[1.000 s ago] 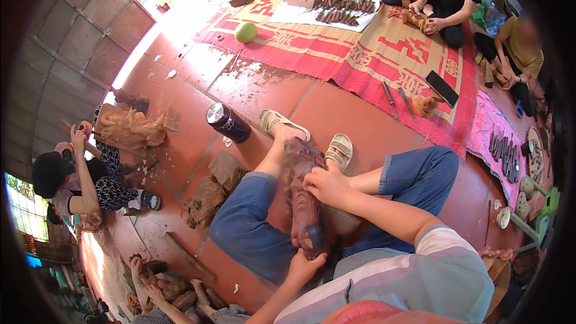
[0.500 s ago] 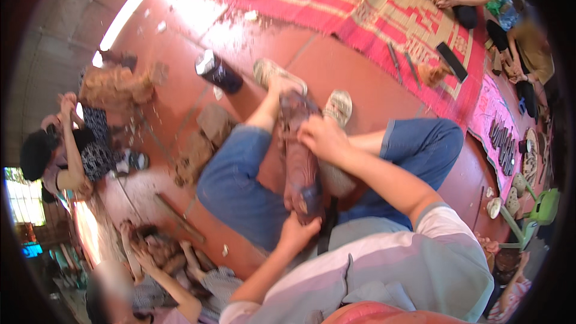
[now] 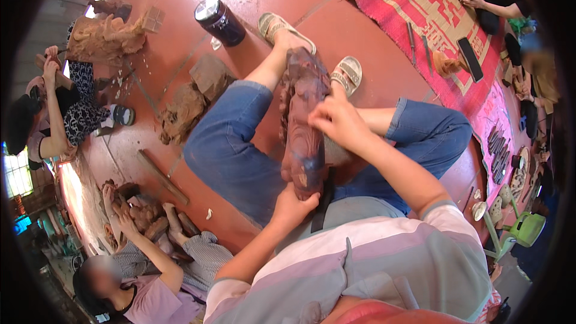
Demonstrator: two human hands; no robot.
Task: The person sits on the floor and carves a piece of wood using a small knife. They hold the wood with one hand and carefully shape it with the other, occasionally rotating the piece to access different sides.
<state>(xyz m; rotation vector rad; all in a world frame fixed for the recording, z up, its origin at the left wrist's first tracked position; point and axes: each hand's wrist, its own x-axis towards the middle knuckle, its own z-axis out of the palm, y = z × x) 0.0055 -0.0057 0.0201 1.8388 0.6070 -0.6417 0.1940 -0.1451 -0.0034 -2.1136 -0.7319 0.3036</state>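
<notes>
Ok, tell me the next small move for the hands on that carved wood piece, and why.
Probably a short rubbing stroke with the right hand along the upper side of the wood carving. The left hand already grips its near end, and the piece lies propped along the legs, so it looks steady enough. Whether the right hand holds anything cannot be told.

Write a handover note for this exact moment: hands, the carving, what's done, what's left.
Left hand: cups the near end of the reddish wood carving.
Right hand: fingers pressed on the carving's upper side; any tool in it can't be made out.
Carving lies lengthwise between the legs, far end at the sandals.
Done: form roughed out. Left: surface work, extent unclear.
</notes>
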